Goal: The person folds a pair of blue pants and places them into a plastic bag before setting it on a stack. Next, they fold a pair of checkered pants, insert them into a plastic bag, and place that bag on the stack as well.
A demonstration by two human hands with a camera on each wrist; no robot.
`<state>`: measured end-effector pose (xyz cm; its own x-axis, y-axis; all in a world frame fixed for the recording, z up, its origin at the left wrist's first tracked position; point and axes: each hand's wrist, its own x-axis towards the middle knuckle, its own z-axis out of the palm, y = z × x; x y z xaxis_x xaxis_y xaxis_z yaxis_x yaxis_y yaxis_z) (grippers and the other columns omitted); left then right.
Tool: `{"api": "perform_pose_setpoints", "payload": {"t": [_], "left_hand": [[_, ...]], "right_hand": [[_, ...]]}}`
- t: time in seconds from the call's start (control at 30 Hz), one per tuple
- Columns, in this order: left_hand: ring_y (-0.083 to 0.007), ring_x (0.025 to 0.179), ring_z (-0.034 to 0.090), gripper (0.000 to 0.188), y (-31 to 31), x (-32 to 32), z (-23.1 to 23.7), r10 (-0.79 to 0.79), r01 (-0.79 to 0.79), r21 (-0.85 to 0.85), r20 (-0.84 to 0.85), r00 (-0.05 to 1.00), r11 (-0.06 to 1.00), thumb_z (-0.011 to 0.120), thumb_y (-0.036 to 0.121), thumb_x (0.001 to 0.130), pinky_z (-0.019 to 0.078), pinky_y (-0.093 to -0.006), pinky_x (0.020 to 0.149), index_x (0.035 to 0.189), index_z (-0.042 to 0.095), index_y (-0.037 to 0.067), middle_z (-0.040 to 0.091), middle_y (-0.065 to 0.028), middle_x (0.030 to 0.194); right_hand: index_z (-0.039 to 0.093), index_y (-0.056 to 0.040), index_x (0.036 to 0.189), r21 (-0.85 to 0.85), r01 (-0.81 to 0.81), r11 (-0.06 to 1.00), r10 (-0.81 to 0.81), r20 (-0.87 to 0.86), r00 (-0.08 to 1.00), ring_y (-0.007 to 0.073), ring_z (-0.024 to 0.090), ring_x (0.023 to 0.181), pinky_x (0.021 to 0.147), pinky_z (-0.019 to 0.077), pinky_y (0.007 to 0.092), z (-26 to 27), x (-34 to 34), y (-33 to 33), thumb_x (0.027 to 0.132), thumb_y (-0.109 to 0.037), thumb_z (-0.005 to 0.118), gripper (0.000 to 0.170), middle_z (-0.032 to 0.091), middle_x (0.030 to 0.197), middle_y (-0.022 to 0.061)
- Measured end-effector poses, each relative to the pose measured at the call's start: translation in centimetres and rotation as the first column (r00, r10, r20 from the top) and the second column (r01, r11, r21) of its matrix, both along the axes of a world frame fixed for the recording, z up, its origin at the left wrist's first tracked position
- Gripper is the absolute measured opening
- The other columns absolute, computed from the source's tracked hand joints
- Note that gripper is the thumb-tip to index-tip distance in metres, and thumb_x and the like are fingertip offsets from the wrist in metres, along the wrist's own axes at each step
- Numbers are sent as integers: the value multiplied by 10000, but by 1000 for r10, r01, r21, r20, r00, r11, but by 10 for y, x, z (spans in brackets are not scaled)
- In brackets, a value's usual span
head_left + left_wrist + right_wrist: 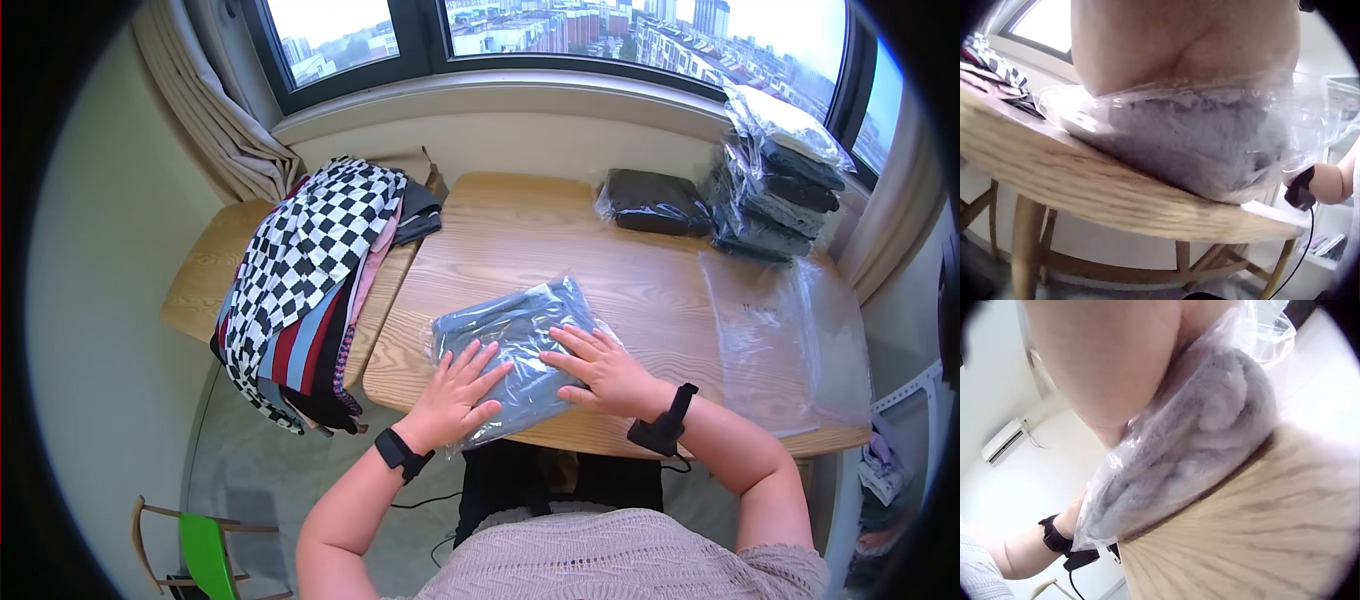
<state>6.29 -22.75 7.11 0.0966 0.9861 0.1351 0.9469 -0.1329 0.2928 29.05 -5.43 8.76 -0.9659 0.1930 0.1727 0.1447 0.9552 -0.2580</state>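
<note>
A folded blue-grey garment in a clear plastic bag lies at the table's front edge, slightly turned. My left hand rests on its near left part with the fingers spread. On the right part my right hand presses down, fingers also spread and straight. The left wrist view has the left palm on top of the bag, whose clear film stands out past the garment. Soft, fluffy folds show through the plastic under the right palm in the right wrist view.
Several bagged garments are stacked at the back right, beside a dark bagged garment. Flat clear bags lie on the table's right side. Draped clothes, topped by a checkered cloth, cover the left table. A green chair stands lower left.
</note>
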Motion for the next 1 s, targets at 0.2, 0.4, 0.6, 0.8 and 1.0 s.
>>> {"api": "perform_pose_setpoints", "payload": {"t": [0.2, 0.4, 0.6, 0.8, 1.0], "left_hand": [[-345, 1393, 161, 546, 4, -4, -13, -22, 27, -26, 164, 986, 999, 344, 519, 936, 113, -577, 1090, 1413, 355, 253, 225, -105, 1503], [-353, 1397, 143, 558, 7, -4, -14, -13, 33, -79, 245, 970, 996, 329, 530, 936, 84, -591, 1086, 1415, 351, 244, 207, -113, 1507], [-350, 1403, 123, 567, 9, -7, -21, -24, 42, -59, 284, 959, 997, 341, 519, 935, 59, -580, 1091, 1419, 350, 224, 200, -121, 1509], [-361, 1377, 220, 533, 1, -9, -15, -65, -20, 171, 475, 878, 985, 568, 487, 845, 143, -524, 1102, 1260, 563, 153, 350, -150, 1439], [-386, 1345, 277, 762, -39, -4, 2, -176, 124, 195, 278, 944, 973, 670, 566, 727, 268, -480, 1069, 1294, 498, 86, 346, -186, 1424]], "right_hand": [[423, -220, 1356, -90, 7, 996, -3, 45, 999, 282, 254, 1373, 1084, 216, 539, -9, -2, 5, 905, -459, 492, 515, 317, 1462, 113], [424, -212, 1353, -157, -8, 988, 16, 48, 999, 297, 246, 1376, 1085, 199, 551, -12, -3, 10, 907, -448, 494, 509, 302, 1465, 130], [409, -197, 1367, -249, -31, 968, 37, 21, 999, 327, 219, 1382, 1096, 178, 540, -18, -2, 13, 910, -429, 500, 521, 287, 1472, 139], [336, -189, 1406, -291, -89, 952, 117, 80, 990, 335, 111, 1411, 1115, 123, 537, -5, -1, 18, 805, -461, 635, 724, 182, 1513, 150], [343, -169, 1379, -373, -81, 924, 99, 31, 995, 322, 127, 1410, 1123, 126, 516, -1, 5, 18, 794, -423, 660, 712, 185, 1512, 145]]}}
